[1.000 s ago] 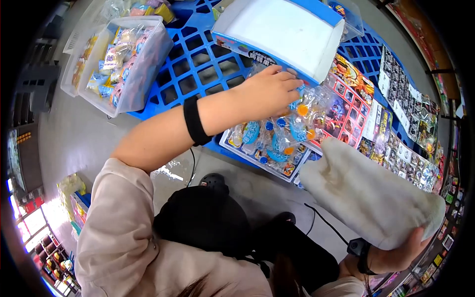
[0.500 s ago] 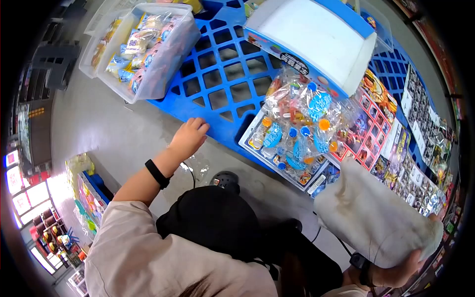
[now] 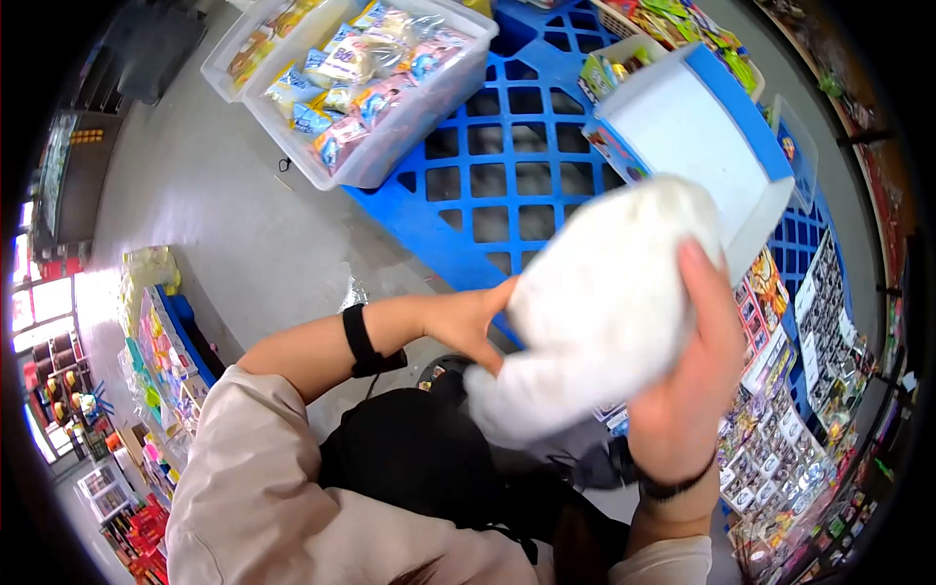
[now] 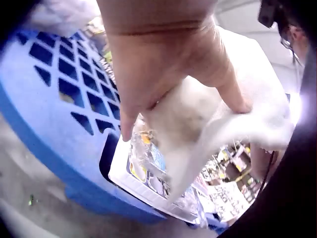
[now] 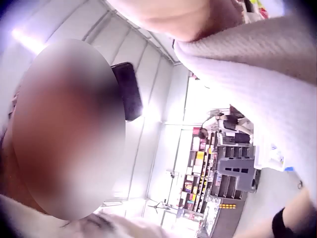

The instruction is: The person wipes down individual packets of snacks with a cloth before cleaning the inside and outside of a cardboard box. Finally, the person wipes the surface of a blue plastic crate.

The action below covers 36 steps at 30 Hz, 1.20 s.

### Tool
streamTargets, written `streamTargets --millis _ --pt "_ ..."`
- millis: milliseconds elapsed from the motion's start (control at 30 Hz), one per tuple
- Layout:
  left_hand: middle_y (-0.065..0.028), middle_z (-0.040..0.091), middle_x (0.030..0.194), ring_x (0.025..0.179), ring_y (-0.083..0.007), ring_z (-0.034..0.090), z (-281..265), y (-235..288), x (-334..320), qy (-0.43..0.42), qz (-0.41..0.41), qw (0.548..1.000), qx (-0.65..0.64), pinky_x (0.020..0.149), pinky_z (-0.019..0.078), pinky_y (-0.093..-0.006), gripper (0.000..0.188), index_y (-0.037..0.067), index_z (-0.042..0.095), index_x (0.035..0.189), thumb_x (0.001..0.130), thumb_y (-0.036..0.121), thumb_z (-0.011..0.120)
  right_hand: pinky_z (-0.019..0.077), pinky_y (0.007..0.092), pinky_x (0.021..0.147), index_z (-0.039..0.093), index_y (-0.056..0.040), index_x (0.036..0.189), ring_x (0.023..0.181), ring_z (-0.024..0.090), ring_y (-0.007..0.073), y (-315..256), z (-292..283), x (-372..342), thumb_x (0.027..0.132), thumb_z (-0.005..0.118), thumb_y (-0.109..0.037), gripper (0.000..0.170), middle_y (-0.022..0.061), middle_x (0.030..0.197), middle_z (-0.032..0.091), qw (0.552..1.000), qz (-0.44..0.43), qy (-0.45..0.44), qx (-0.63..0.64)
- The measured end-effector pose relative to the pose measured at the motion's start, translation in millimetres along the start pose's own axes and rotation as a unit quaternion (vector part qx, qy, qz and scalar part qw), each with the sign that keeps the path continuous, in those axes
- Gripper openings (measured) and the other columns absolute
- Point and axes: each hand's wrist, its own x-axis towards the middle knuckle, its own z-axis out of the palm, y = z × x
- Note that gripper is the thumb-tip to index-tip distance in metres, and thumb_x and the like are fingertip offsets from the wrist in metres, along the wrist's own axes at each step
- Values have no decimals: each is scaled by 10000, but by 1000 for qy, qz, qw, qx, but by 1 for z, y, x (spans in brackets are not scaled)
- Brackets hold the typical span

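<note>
In the head view a white cloth [image 3: 614, 292] with faint stains is lifted in front of the person, blurred. The right hand [image 3: 697, 361] grips its right side, thumb lying over the fabric. At the left edge of the cloth, the left hand [image 3: 473, 327] has its thumb and fingers spread apart, with the fingertips partly hidden behind fabric. From the left wrist, the left hand [image 4: 168, 64] is over the cloth [image 4: 257, 89], thumb touching a fold and one finger pointing down. Only part of the right hand [image 5: 183, 17] shows beside the cloth [image 5: 257, 64] in the right wrist view.
A blue plastic pallet [image 3: 419, 229] carries a clear bin [image 3: 390, 161] of wrapped snacks and an open display box [image 3: 682, 127]. Printed card sheets [image 3: 770, 458] lie at right. A white-edged tray [image 4: 143, 191] with packaged items sits below the cloth. Shelves [image 5: 195, 168] stand farther off.
The left hand left the clear packages on the tray, drew back, then came over to the cloth. The right hand raised the cloth from the lower right towards the middle.
</note>
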Motion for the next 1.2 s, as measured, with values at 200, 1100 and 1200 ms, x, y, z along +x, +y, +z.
streamTargets --millis 200,1100,1200 --pt "-123 484 1235 1147 -191 450 -25 -19 -29 88 -31 976 -196 960 360 -347 621 13 334 1284 767 144 653 402 345 883 370 47 1247 976 506 283 121 47 126 714 595 -66 589 177 1103 484 987 59 134 -71" --pt "-116 557 961 767 -282 581 -58 -39 -142 481 -226 782 324 663 471 -336 289 60 563 977 717 -53 511 375 413 779 625 -123 887 1023 434 243 286 173 77 752 523 -169 176 41 1137 491 700 -315 -283 -575" --pt "-114 556 965 828 -276 578 -60 -38 -140 489 -187 775 354 693 472 -337 295 60 565 984 715 -51 517 382 410 790 623 -119 876 1031 431 249 270 146 66 748 520 -172 172 40 1092 500 701 -260 -356 -560"
